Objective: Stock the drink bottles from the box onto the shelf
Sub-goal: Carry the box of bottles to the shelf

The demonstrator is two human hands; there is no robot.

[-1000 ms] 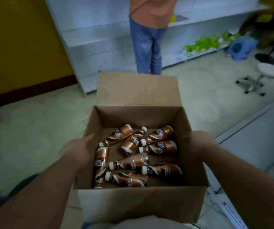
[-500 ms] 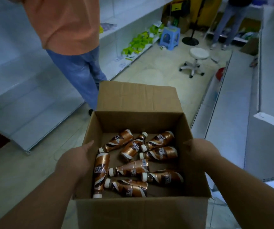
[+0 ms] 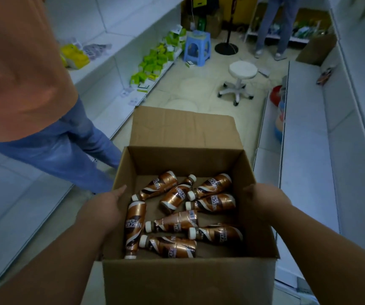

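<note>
Box (image 3: 190,280) at lower centre, clasped by left hand (image 3: 102,208) and right hand (image 3: 262,200) on its side walls; bottles (image 3: 175,195) loose inside, likely heavy, slick; grip mid-body

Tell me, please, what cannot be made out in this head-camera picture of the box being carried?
- Fingers of the left hand and right hand: hidden behind the box walls.
- Box underside: out of sight.
- Bottles: labels partly readable, small print too small.
- Person in the orange shirt: cut off by the top and left edges.
- Far shelf goods: blurred, unidentifiable.
</note>
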